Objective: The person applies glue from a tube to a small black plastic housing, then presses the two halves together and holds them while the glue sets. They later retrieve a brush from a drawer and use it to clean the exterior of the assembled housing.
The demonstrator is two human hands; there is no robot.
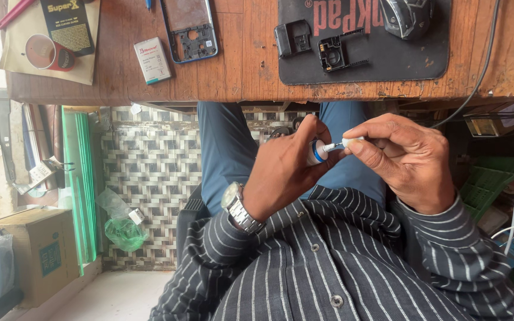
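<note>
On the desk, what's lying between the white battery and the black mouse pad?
In the head view, a blue phone frame lies between the battery and the mouse pad.

We are seeing a small white tube (pixel 315 152) with a blue band lying level above the lap; its thin metal nozzle is pointing at a pale cap (pixel 352 142), probably just pulled clear, though details are blurring.

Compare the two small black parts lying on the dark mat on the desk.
The left black part is a solid squarish block with one small window, lying clear of the mat's lettering. The right black part is an open frame with thin prongs sticking out sideways, and it sits nearer the mat's near edge. Both are black, small and untouched by either hand.
</note>
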